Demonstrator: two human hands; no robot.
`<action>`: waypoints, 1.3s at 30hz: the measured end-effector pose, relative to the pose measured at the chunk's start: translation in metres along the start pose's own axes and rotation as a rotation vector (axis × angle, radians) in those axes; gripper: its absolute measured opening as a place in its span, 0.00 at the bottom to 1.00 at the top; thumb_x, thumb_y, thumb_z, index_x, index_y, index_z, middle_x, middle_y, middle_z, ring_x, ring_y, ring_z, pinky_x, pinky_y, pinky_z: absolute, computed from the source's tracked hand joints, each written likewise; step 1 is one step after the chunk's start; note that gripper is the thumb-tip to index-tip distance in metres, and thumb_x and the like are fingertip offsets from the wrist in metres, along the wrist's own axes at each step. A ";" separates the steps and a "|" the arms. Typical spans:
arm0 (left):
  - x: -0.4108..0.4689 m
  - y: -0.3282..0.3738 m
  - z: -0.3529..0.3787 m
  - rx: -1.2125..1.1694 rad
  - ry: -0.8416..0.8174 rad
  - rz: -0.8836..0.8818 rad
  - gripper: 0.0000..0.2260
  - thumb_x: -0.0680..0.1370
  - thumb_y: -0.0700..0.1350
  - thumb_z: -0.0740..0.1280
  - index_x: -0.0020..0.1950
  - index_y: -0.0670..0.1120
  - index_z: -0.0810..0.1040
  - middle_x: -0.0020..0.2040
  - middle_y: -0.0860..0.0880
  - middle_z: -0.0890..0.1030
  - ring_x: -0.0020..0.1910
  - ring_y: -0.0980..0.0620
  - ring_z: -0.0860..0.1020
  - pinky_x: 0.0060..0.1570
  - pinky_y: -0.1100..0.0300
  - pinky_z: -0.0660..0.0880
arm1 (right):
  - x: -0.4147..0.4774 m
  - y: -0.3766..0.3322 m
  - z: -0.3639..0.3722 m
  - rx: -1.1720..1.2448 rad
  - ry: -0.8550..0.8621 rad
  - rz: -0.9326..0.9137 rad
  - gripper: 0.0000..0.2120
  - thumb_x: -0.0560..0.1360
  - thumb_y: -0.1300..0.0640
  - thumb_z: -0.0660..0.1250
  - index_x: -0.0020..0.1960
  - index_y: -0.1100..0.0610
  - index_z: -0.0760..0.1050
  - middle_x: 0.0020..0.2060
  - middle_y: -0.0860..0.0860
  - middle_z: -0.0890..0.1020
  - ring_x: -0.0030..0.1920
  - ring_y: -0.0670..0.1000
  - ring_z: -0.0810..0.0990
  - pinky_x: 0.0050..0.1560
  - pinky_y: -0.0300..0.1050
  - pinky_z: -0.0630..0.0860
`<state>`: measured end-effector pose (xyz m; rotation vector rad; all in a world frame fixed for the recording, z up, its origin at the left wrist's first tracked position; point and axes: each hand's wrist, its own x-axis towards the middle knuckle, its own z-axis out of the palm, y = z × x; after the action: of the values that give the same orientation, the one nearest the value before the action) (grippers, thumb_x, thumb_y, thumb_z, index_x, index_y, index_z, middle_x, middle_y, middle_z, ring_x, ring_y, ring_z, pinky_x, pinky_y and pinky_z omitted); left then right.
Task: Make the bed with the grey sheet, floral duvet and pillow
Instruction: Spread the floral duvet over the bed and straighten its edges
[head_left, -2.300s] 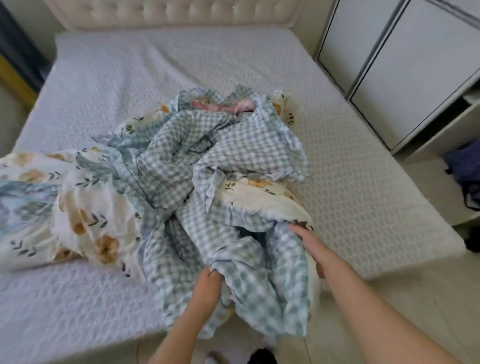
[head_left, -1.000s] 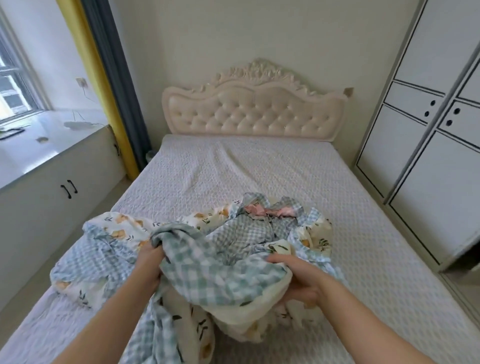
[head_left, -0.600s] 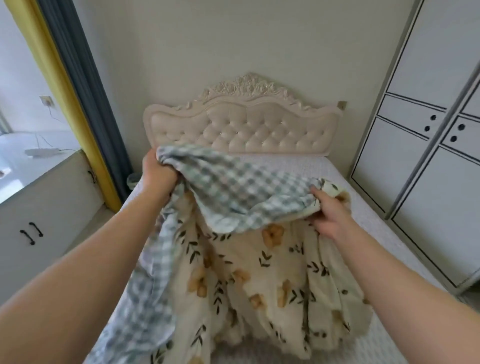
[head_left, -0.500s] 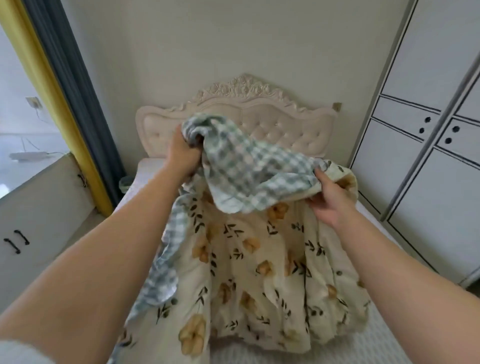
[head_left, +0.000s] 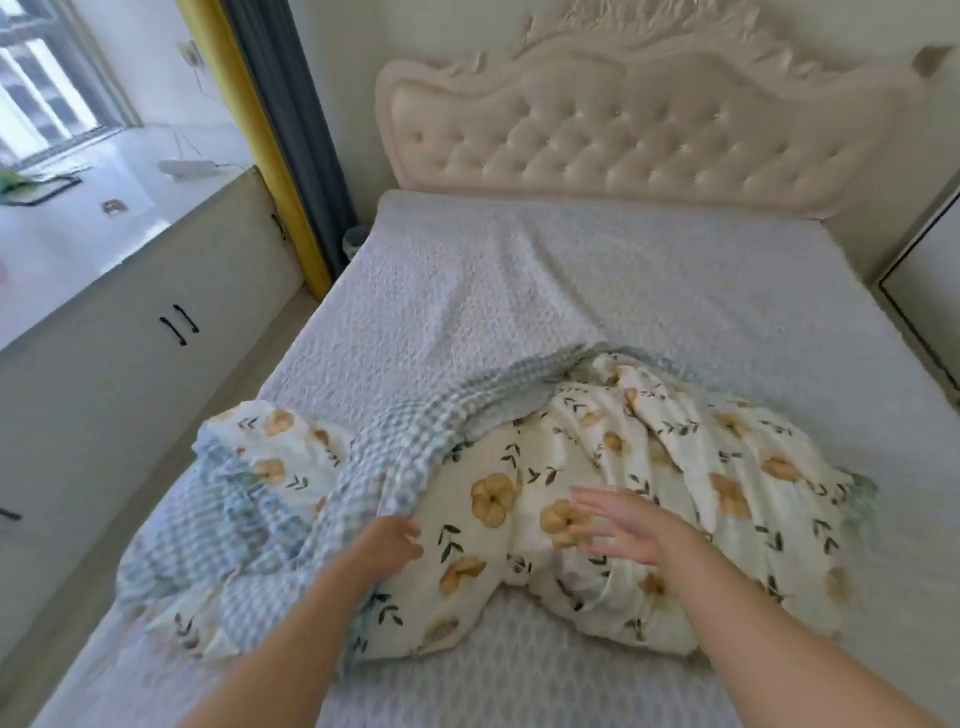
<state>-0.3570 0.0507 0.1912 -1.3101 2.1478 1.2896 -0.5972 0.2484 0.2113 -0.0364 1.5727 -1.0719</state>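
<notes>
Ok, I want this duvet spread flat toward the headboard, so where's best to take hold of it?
Probably its checked folded-over edge, a free ridge running from beside the left hand toward mid-bed. Pinch it from the foot side, hands apart, and draw it headward; the floral heap is bunched, showing no clear edge.

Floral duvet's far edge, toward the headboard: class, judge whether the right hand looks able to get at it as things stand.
Probably yes. The right hand hovers open over the floral duvet; only crumpled fabric lies between it and the far edge, though a forward lean may be needed.
</notes>
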 end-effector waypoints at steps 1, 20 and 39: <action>0.001 -0.022 0.008 -0.022 0.001 -0.042 0.07 0.79 0.42 0.65 0.44 0.51 0.71 0.43 0.54 0.72 0.40 0.56 0.72 0.39 0.69 0.70 | 0.014 0.013 0.017 -0.016 -0.007 0.024 0.18 0.78 0.56 0.67 0.67 0.55 0.69 0.65 0.55 0.75 0.61 0.57 0.76 0.64 0.57 0.73; 0.106 -0.136 0.010 -1.579 0.209 -0.342 0.11 0.78 0.33 0.62 0.57 0.34 0.79 0.66 0.32 0.71 0.42 0.44 0.74 0.28 0.57 0.79 | 0.151 0.057 0.186 0.242 0.020 0.232 0.18 0.78 0.51 0.65 0.62 0.61 0.75 0.52 0.61 0.82 0.54 0.64 0.79 0.54 0.70 0.74; 0.165 -0.011 0.050 -0.769 0.355 -0.238 0.18 0.69 0.56 0.75 0.48 0.42 0.81 0.42 0.45 0.83 0.40 0.48 0.80 0.45 0.54 0.76 | 0.143 -0.004 0.061 -0.207 0.059 0.247 0.28 0.73 0.42 0.70 0.58 0.65 0.76 0.47 0.59 0.83 0.47 0.56 0.83 0.55 0.54 0.80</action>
<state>-0.4444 -0.0008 0.0513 -2.1450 1.6373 1.9904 -0.5972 0.1304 0.1103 0.0484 1.6870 -0.7212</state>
